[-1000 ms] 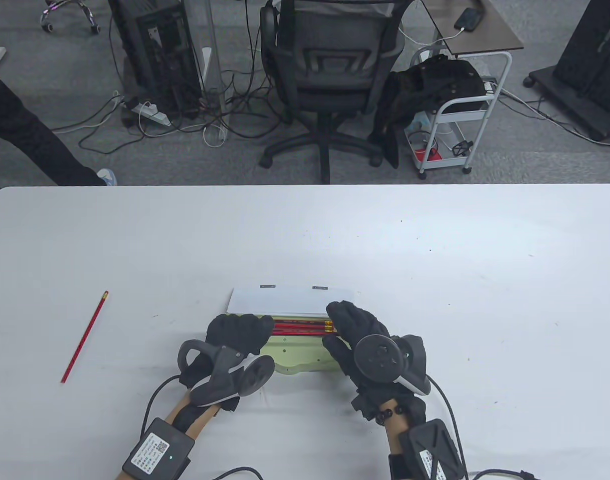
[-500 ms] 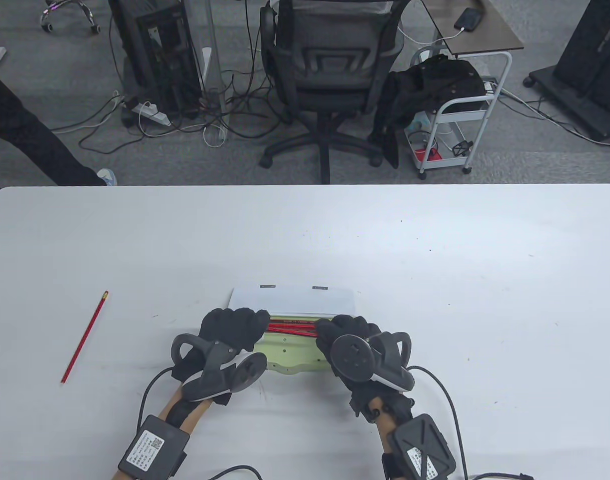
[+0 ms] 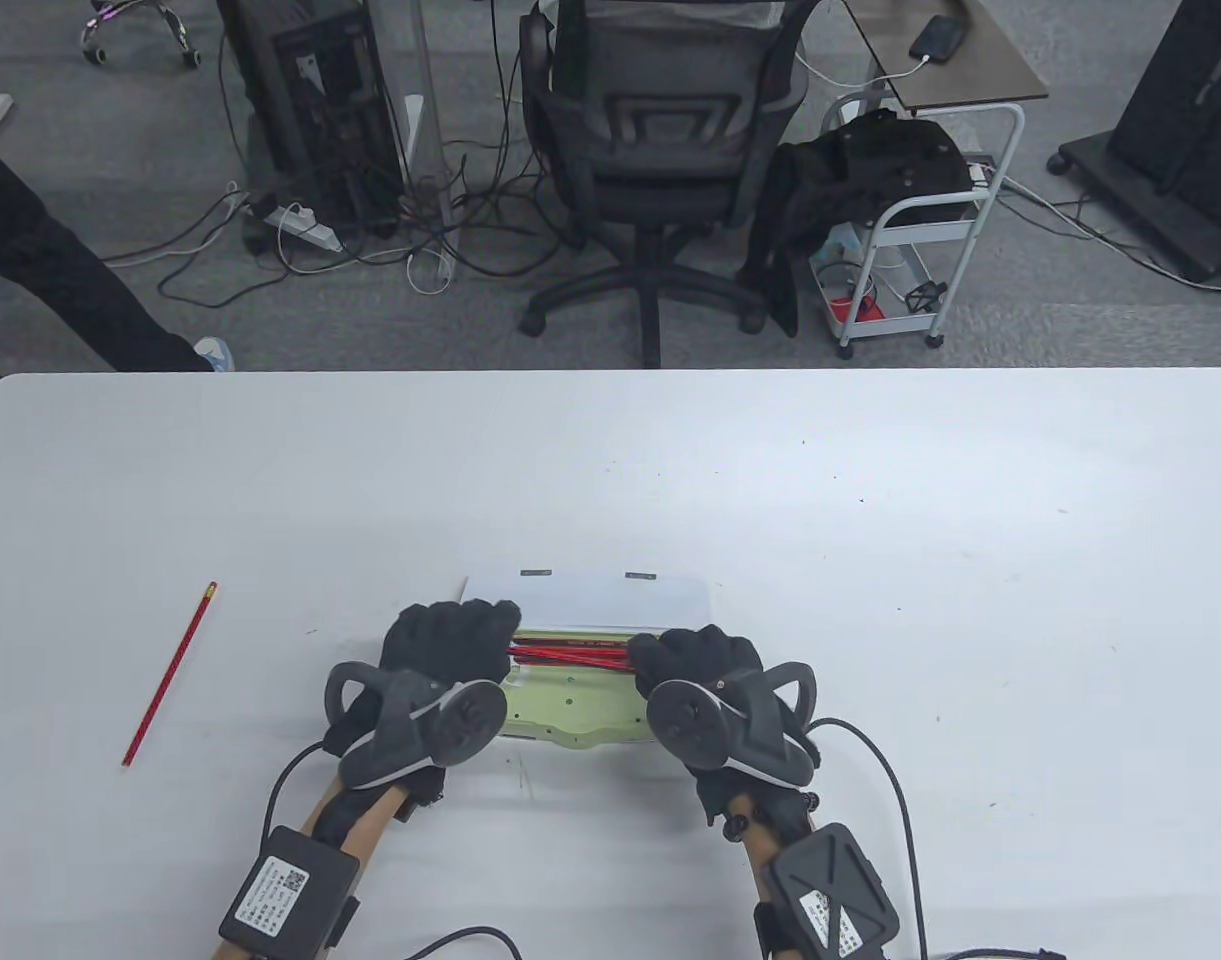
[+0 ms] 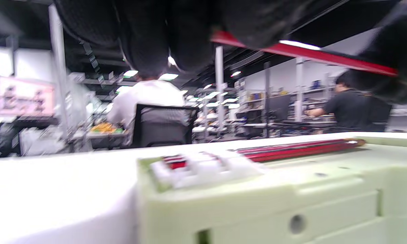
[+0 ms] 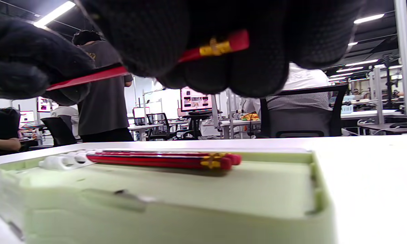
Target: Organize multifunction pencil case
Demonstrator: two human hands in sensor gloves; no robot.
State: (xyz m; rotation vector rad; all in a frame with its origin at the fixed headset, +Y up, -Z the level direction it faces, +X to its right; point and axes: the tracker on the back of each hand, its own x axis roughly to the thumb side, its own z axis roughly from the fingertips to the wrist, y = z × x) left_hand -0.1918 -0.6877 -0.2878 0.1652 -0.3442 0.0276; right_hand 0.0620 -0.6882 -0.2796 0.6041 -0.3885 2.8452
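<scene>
Holding: both hands carry one red pencil (image 5: 220, 45) level above the open case; right hand (image 3: 695, 655) pinches the eraser end, left hand (image 3: 455, 635) curls round the other end.
Right grip: narrow, fingers (image 5: 257, 51) closed round the brass ferrule, seen plainly in the right wrist view.
Left grip: fingers (image 4: 149, 34) wrapped over the shaft; the tip is hidden behind the glove.
Just below the hands: pale green pencil case (image 3: 570, 705), tray facing up, with stored pencils (image 5: 162, 160) lying side by side in white clips (image 5: 62, 161).
Beyond the fingertips: white lid (image 3: 585, 598) folded back flat on the table (image 3: 870, 560).
Well off to the left hand's outer side: a loose pencil (image 3: 170, 672), not yet collected.
Doing it well: I judge the pencil should stay parallel to those stored, come down beside them, the tip end seated in a free clip first, then the eraser end pressed flat.
Risk: a tilted descent may knock the seated pencils askew.
</scene>
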